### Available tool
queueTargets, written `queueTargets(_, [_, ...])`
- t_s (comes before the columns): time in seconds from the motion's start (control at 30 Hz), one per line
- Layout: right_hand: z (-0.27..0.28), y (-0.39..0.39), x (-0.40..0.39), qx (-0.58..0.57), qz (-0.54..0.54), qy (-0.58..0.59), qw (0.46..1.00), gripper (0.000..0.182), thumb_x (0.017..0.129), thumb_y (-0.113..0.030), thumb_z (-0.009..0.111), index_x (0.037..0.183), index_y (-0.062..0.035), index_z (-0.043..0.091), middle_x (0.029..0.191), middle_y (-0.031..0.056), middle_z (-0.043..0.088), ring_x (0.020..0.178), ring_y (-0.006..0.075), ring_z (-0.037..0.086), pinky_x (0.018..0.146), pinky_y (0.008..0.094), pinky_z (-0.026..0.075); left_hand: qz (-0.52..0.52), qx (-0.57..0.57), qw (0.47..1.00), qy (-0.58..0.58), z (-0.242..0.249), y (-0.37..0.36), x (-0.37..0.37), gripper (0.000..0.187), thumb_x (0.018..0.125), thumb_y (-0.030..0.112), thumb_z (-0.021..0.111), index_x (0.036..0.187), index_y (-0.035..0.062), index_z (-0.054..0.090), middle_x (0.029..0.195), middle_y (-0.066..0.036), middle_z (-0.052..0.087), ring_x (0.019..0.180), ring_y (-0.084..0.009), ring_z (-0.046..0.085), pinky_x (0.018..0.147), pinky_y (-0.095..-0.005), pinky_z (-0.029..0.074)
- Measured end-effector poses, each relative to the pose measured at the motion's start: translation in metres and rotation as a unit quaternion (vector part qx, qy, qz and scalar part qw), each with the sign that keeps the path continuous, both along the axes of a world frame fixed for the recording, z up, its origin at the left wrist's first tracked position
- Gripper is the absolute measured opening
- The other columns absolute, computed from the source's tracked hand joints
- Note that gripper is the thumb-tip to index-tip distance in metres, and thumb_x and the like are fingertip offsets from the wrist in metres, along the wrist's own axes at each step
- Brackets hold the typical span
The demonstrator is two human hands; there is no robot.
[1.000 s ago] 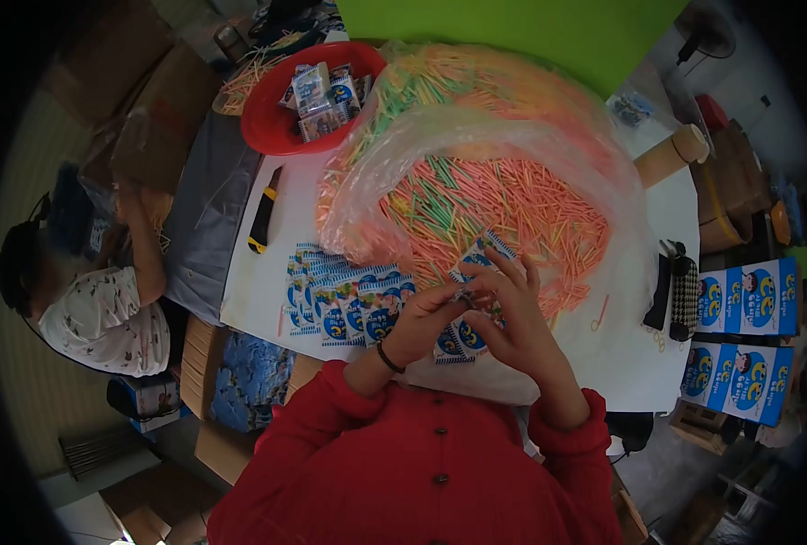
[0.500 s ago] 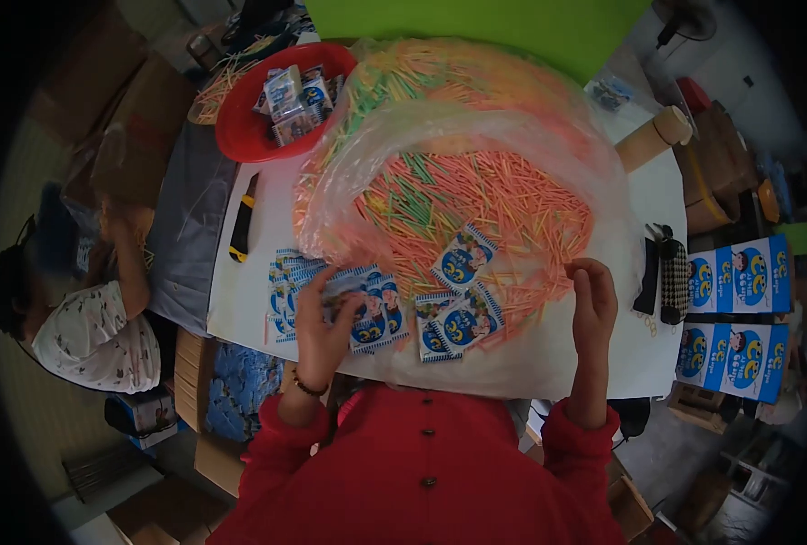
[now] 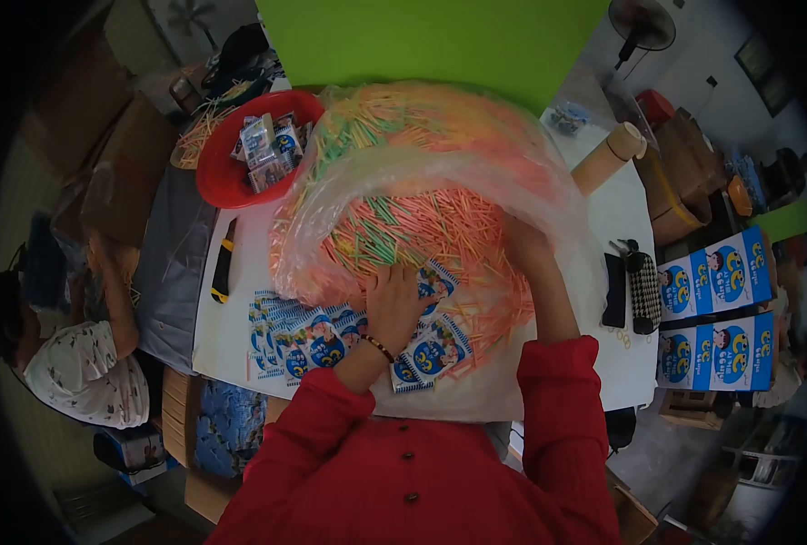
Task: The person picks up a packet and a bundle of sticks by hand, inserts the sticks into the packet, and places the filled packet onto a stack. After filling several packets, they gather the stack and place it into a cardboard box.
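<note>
A big clear plastic bag lies open on the white table, full of thin pink, yellow and green sticks. My left hand, with a beaded bracelet on its wrist, rests over the blue-and-white packets at the bag's front edge; its fingertips are at one packet, and the grip is unclear. My right hand reaches into the sticks at the right side of the opening, its fingers hidden. More packets lie to the left of my left hand.
A red bowl of wrapped packs stands back left, a yellow-black cutter below it. On the right are a tan bottle, a checkered pouch and blue-white boxes. Another person works at far left.
My left hand has moved right, from the left packets to those by the bag opening. My right hand has gone forward into the sticks. The camera view has shifted.
</note>
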State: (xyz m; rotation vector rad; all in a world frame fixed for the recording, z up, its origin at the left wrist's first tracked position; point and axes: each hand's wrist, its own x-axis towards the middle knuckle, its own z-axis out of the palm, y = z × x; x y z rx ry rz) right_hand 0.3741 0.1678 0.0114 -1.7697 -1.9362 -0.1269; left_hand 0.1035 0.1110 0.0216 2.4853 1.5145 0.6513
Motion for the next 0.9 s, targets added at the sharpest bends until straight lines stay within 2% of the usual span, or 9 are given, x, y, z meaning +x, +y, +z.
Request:
queueTargets(0.07, [0.007,0.011,0.004,-0.136,0.020,-0.083,0.987,0.035,0.092,-0.006,0.044,0.126,-0.0039,0.053,0.124,0.0214,0.057,0.117,0.0370,0.053,0.096,0.0406,0.044,0.001,-0.009,1.000,0.003,-0.011,0.005,0.001,0.032,0.075,0.030,0.073,0.089,0.0059,0.058,0.089,-0.011,0.057,0.090,-0.0305,0.051,0.081,-0.0406,0.039])
queueTargets(0.3, [0.012,0.018,-0.004,-0.211,-0.039,-0.108,0.971,0.030,0.086,-0.008,0.051,0.113,0.0000,0.059,0.120,0.0197,0.059,0.107,0.0333,0.058,0.089,0.0412,0.047,-0.019,-0.134,0.970,-0.200,0.005,0.002,-0.016,0.024,0.077,0.015,0.074,0.084,0.0040,0.053,0.078,-0.011,0.057,0.077,-0.0276,0.057,0.069,-0.0375,0.043])
queueTargets(0.37, [0.011,0.006,-0.010,-0.324,-0.043,-0.292,0.899,0.027,0.080,-0.010,0.056,0.104,0.0004,0.061,0.111,0.0189,0.061,0.097,0.0316,0.060,0.084,0.0418,0.048,-0.006,-0.184,0.947,-0.262,0.014,-0.004,-0.024,0.022,0.080,0.013,0.072,0.086,0.0029,0.053,0.077,-0.011,0.058,0.074,-0.0254,0.058,0.065,-0.0362,0.044])
queueTargets(0.5, [-0.027,-0.020,0.008,-0.086,0.001,-0.304,0.949,0.026,0.077,-0.012,0.058,0.100,0.0000,0.060,0.102,0.0179,0.061,0.092,0.0301,0.060,0.082,0.0406,0.048,-0.031,-0.362,0.849,-0.384,0.010,-0.019,-0.037,0.017,0.087,0.011,0.067,0.094,0.0030,0.053,0.083,-0.005,0.062,0.076,-0.0134,0.061,0.064,-0.0276,0.047])
queueTargets(0.53, [-0.032,-0.022,0.012,-0.077,0.021,-0.251,0.965,0.025,0.077,-0.010,0.058,0.100,-0.0003,0.059,0.100,0.0172,0.060,0.090,0.0301,0.059,0.082,0.0401,0.048,-0.035,-0.427,0.776,-0.462,0.008,-0.022,-0.037,0.016,0.089,0.011,0.066,0.096,0.0032,0.053,0.086,-0.003,0.063,0.079,-0.0105,0.062,0.067,-0.0247,0.048])
queueTargets(0.7, [-0.030,-0.044,-0.001,-0.032,0.064,0.016,0.997,0.021,0.085,-0.003,0.058,0.105,-0.0020,0.054,0.101,0.0122,0.059,0.089,0.0225,0.059,0.082,0.0340,0.048,-0.025,-0.453,0.701,-0.550,0.015,-0.023,-0.041,0.026,0.090,0.004,0.060,0.116,0.0012,0.056,0.101,-0.005,0.067,0.087,-0.0103,0.064,0.075,-0.0237,0.053])
queueTargets(0.73, [-0.033,-0.050,-0.017,-0.025,0.050,0.295,0.954,0.017,0.087,-0.003,0.058,0.103,-0.0020,0.054,0.096,0.0088,0.058,0.088,0.0184,0.057,0.079,0.0324,0.046,-0.029,-0.457,0.679,-0.574,0.015,-0.023,-0.042,0.027,0.090,0.003,0.059,0.117,0.0011,0.056,0.102,-0.006,0.068,0.089,-0.0107,0.065,0.076,-0.0244,0.053])
queueTargets(0.77, [-0.036,-0.055,-0.031,-0.019,0.029,0.551,0.834,0.013,0.089,-0.004,0.058,0.101,-0.0021,0.054,0.091,0.0053,0.057,0.087,0.0142,0.055,0.076,0.0307,0.045,-0.025,-0.456,0.678,-0.576,0.013,-0.023,-0.044,0.027,0.090,0.003,0.059,0.117,0.0011,0.056,0.102,-0.006,0.068,0.089,-0.0107,0.065,0.076,-0.0244,0.053])
queueTargets(0.9, [-0.037,-0.068,-0.061,-0.032,0.054,0.585,0.809,0.014,0.096,-0.010,0.056,0.107,-0.0027,0.053,0.093,0.0024,0.055,0.090,0.0085,0.052,0.076,0.0265,0.043,-0.038,-0.476,0.676,-0.562,0.001,-0.021,-0.046,0.020,0.092,0.004,0.058,0.111,0.0006,0.061,0.100,-0.005,0.069,0.087,-0.0098,0.065,0.075,-0.0249,0.053])
